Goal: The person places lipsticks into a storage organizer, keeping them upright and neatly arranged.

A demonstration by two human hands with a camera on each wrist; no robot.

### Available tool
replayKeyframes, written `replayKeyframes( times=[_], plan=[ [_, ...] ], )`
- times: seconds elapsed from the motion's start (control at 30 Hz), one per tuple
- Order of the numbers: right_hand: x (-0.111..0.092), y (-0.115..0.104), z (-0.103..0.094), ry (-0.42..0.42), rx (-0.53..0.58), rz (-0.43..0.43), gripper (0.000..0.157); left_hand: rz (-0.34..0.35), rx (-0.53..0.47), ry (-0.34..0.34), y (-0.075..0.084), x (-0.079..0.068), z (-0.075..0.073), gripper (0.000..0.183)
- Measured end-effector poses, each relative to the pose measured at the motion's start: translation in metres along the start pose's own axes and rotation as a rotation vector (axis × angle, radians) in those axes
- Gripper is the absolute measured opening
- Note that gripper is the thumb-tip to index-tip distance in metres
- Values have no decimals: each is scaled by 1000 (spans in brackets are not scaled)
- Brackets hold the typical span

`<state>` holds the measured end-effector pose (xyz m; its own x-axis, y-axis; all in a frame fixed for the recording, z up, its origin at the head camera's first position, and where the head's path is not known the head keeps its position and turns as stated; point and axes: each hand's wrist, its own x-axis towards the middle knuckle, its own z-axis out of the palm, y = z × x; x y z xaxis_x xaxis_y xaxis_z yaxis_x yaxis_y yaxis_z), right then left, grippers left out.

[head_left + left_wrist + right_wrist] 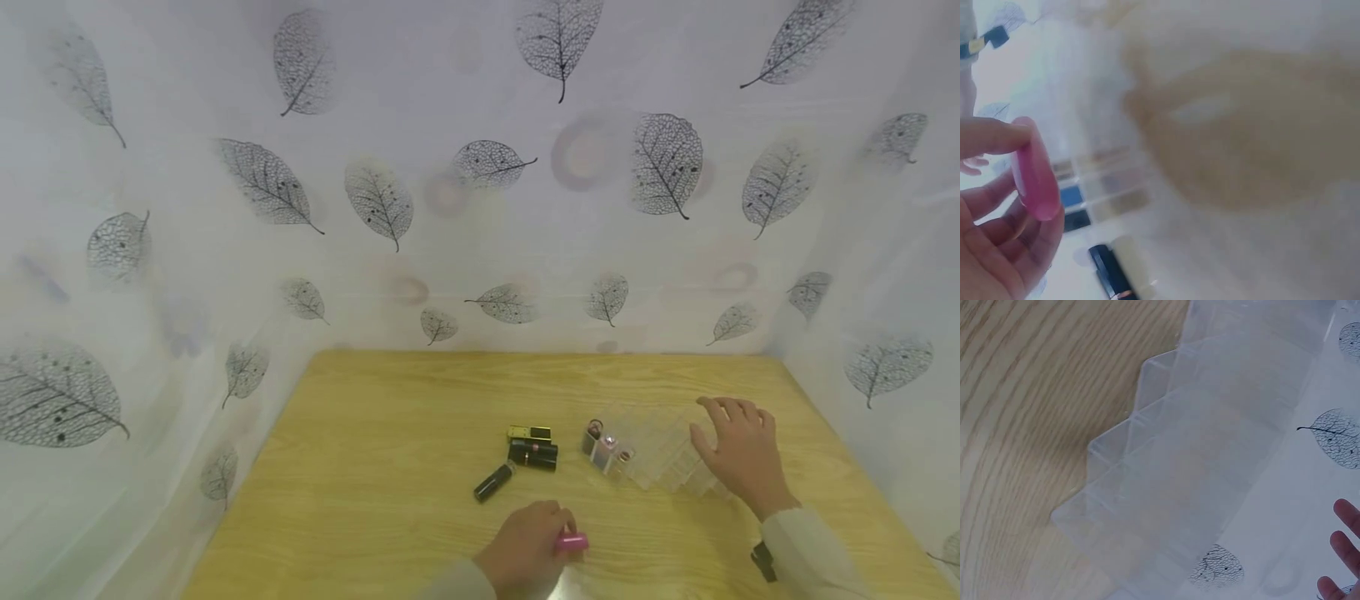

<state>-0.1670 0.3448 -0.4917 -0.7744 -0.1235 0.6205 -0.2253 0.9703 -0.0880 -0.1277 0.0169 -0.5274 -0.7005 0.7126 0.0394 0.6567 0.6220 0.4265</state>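
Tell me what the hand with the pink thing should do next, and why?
Probably lift the pink tube toward the clear rack: the left hand already pinches it, small cosmetics sit in one end of the rack, and slots beside them look free.

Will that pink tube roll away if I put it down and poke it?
Probably: the pink tube looks rounded, and the wooden table looks flat. It seems stiff, showing no bend in the grip of the left hand. Its shiny surface might be slippery.
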Motion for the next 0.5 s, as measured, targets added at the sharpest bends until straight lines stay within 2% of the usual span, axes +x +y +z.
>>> replayKeyframes(
  times=[0.23, 0.5],
  plan=[
    [12, -30, -14, 66, 77, -61, 38, 64, 95, 98, -6, 14, -26, 26],
    [27, -70, -34, 166, 126, -178, 57, 176, 86, 249, -4, 22, -67, 24]
  ],
)
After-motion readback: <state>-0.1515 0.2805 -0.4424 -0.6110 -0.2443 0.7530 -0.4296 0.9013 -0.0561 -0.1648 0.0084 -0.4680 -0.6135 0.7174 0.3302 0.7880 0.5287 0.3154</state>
